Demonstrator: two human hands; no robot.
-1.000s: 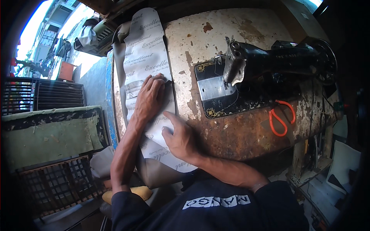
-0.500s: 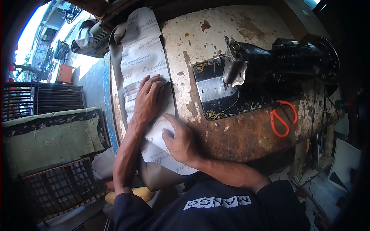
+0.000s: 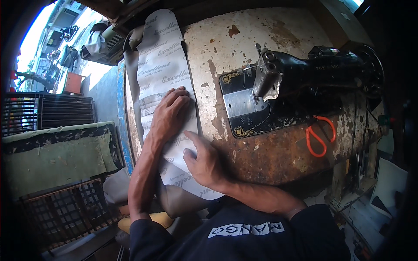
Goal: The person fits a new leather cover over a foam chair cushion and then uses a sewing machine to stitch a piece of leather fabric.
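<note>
A long strip of white-backed sheet material (image 3: 161, 71) with grey printing lies lengthwise along the left of the worktable. My left hand (image 3: 170, 114) rests on the middle of it, palm down, fingers slightly bent and lying near its right edge. Closer to me, my right hand (image 3: 203, 164) touches the strip's lower part. Its index finger points up along the sheet and its thumb stands apart; the other fingers are tucked out of sight. A brownish face of the material (image 3: 178, 201) shows where the near end hangs over the table's edge.
A black sewing machine (image 3: 322, 69) is set into the worn, rusty worktable (image 3: 257, 161) on the right. Orange-handled scissors (image 3: 315, 141) lie in front of it. At the left are a green padded panel (image 3: 56, 156), a dark slatted rack (image 3: 65, 112) and a yellow object (image 3: 159, 219).
My left hand has shifted very slightly to the right and toward me on the strip. My right hand stays nearly in place, and the view has tilted a little.
</note>
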